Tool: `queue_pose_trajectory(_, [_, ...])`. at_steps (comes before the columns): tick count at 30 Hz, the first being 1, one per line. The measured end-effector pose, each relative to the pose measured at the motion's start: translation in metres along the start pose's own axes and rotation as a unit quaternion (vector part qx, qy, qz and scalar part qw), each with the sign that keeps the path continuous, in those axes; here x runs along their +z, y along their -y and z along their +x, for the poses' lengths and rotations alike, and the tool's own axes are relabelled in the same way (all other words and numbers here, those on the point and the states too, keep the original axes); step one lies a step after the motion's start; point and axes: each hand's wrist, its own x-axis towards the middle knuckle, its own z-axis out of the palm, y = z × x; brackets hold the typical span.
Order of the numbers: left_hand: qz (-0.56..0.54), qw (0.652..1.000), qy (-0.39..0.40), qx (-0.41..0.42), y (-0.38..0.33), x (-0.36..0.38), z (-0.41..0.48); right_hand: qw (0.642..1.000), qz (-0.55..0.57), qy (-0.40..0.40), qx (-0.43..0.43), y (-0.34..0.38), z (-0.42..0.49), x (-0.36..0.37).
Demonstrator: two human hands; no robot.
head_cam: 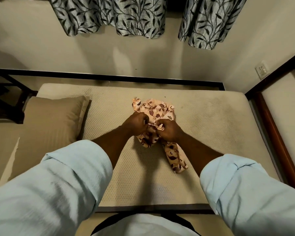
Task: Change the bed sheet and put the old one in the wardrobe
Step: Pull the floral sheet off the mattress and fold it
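A bunched peach bed sheet (157, 109) with a dark red flower print lies in the middle of the bare cream mattress (211, 120). Both my hands meet over its near side. My left hand (137, 122) is closed on a fold of the cloth, and my right hand (170, 131) is closed on the same edge a few centimetres away. A twisted tail of the sheet trails toward me below my right wrist. My rolled pale blue sleeves fill the foreground.
A tan pillow (56, 114) lies at the mattress's left end. The dark wooden bed frame (278, 142) runs along the right side and far edge. Grey leaf-print curtains (134, 16) hang on the wall behind, with a wall socket (262, 70) at right.
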Motion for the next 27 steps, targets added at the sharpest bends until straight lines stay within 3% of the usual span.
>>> queue_pose_trajectory(6, [-0.035, 0.987, -0.124, -0.100, 0.014, -0.016, -0.006, 0.997, -0.026, 0.013, 0.076, -0.032, -0.003, -0.016])
queue_pose_trajectory(12, [-0.009, 0.969, -0.180, -0.171, 0.029, -0.037, -0.013, 0.985, -0.045, 0.005, 0.166, -0.066, -0.004, -0.021])
queue_pose_trajectory(16, [-0.016, 0.962, -0.195, -0.188, 0.029, -0.041, -0.016, 0.977, 0.098, -0.029, 0.187, -0.062, -0.001, -0.016])
queue_pose_trajectory(19, [-0.010, 0.960, -0.194, -0.201, 0.028, -0.046, -0.017, 0.941, 0.247, -0.098, 0.209, -0.052, 0.000, -0.013])
queue_pose_trajectory(22, [-0.006, 0.964, -0.175, -0.201, 0.035, -0.047, -0.016, 0.925, 0.295, -0.128, 0.203, -0.045, -0.001, -0.013])
queue_pose_trajectory(24, [-0.035, 0.974, -0.141, -0.176, 0.044, -0.043, -0.014, 0.926, 0.293, -0.135, 0.197, -0.041, -0.001, -0.014])
queue_pose_trajectory(27, [-0.079, 0.989, -0.050, -0.117, 0.049, -0.035, -0.016, 0.958, 0.237, -0.088, 0.136, -0.034, 0.001, -0.013])
